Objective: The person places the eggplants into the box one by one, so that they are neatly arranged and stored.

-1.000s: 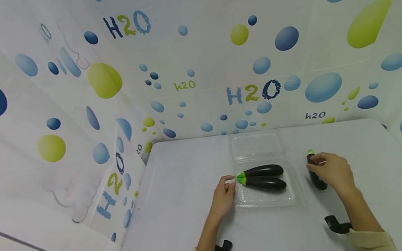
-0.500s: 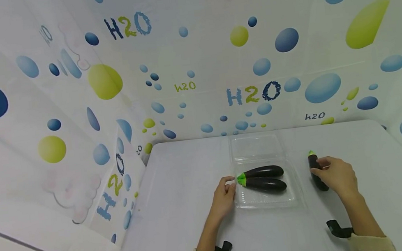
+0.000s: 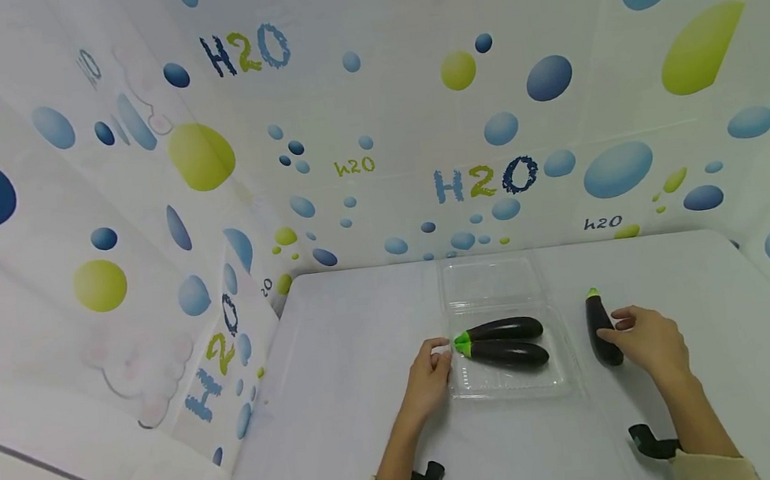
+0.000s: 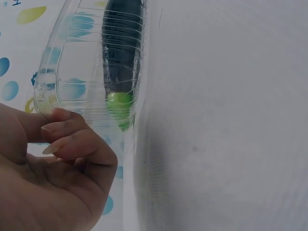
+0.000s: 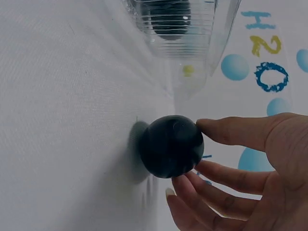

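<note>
Two dark eggplants (image 3: pixel 508 353) with green caps lie side by side in the base of a clear plastic clamshell box (image 3: pixel 469 385). My left hand (image 3: pixel 429 377) pinches the box's left rim; in the left wrist view the fingertips curl at its corner, near a green cap (image 4: pixel 120 103) seen through the wall. To the right of the box, my right hand (image 3: pixel 649 340) holds another eggplant (image 3: pixel 598 319) around its lower half, cap pointing away. The right wrist view shows that eggplant (image 5: pixel 171 147) from its rounded end, thumb on one side and fingers on the other.
The box's lid (image 3: pixel 489 279) lies folded back toward the far edge of the white table (image 3: pixel 339 340). A patterned curtain (image 3: pixel 397 96) with coloured drops stands behind the table and on its left. Black wrist mounts (image 3: pixel 654 443) hang at both sleeves.
My right hand has shifted slightly right and toward me along the eggplant, uncovering more of its upper part. The eggplant has moved a little left. My left hand and the box stay put.
</note>
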